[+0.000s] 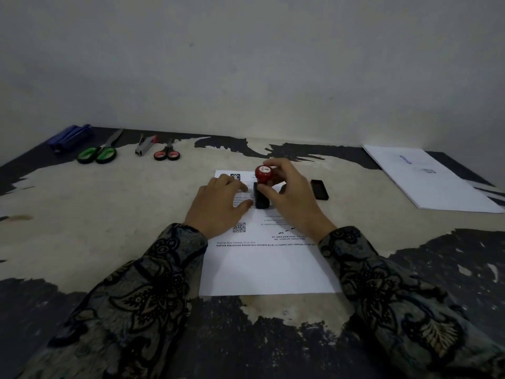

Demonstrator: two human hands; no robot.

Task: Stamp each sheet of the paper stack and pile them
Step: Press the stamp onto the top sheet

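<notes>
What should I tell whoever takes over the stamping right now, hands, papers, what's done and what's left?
Right hand grips the red-knobbed stamp, standing on the printed sheet.
Left hand presses flat on that sheet, beside the stamp.
Black stamp cap lies right of the sheet.
Pile of sheets sits far right on the table, with a blue mark on top.
Done: apparently that pile.
Left: finish this stamp and move the sheet to the pile; whether more sheets lie beneath it, I cannot tell.

A red-knobbed black rubber stamp (261, 187) stands upright on a white printed paper sheet (269, 265); a white sheet pile (429, 177) lies well apart at right.
</notes>
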